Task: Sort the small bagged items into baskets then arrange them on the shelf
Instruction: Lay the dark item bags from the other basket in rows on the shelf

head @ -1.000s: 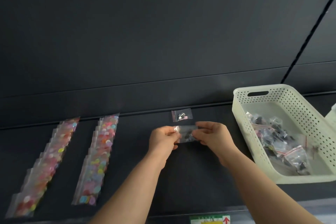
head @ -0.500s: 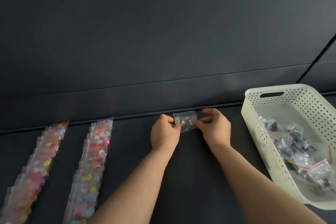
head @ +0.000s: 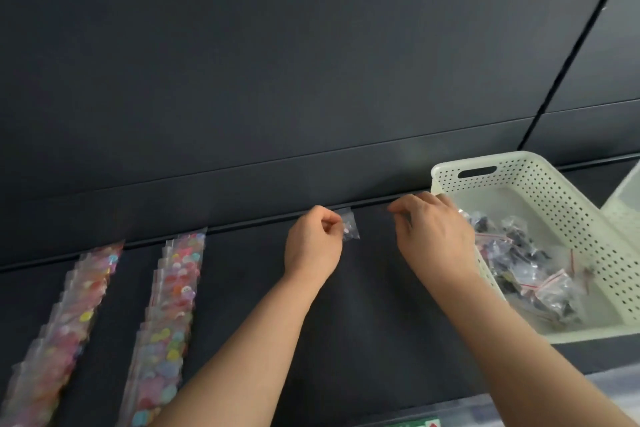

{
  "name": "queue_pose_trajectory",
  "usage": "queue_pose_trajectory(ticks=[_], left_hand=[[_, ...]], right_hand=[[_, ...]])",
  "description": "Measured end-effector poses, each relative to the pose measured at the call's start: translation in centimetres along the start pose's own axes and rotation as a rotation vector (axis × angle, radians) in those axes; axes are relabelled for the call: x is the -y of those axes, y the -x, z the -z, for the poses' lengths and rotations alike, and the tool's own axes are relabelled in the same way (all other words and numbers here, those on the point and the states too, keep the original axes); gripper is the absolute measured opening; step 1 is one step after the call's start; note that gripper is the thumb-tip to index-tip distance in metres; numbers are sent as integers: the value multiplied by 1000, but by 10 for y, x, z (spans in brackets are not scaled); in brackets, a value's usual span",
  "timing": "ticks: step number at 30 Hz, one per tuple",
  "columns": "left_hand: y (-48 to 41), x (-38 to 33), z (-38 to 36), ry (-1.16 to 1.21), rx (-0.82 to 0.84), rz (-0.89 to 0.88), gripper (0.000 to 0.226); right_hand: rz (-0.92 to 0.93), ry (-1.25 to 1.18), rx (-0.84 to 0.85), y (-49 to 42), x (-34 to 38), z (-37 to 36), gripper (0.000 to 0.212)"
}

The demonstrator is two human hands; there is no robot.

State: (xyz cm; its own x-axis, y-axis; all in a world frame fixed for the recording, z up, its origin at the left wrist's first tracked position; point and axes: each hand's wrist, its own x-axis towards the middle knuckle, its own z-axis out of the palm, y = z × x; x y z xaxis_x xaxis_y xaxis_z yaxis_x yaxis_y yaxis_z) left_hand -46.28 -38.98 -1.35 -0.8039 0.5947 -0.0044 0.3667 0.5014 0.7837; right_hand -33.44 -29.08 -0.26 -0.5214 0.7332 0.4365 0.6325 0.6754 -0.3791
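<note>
pinching a small clear bag (head: pixel 350 228) at the back edge of the shelf (head: pixel 374 305), our left grip (head: pixel 313 246) seats it, we judge, to head a new row beside two rows of coloured bags (head: pixel 173 305). our right grip (head: pixel 436 236) hovers just beside the cream basket (head: pixel 460 163) of bagged items (head: pixel 519 253), fingers curled; we cannot tell whether it holds anything.
</note>
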Motion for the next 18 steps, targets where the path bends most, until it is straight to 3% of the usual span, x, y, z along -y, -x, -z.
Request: queue_pose_trajectory(ticks=[10,18], left_hand=[[38,-103,-57,-101,209,-326,8],[36,-147,-109,-801,320,-699,24]], right_hand=[[-174,162,9,23,-97,78,25],[-291,127,101,36,-149,94,27]])
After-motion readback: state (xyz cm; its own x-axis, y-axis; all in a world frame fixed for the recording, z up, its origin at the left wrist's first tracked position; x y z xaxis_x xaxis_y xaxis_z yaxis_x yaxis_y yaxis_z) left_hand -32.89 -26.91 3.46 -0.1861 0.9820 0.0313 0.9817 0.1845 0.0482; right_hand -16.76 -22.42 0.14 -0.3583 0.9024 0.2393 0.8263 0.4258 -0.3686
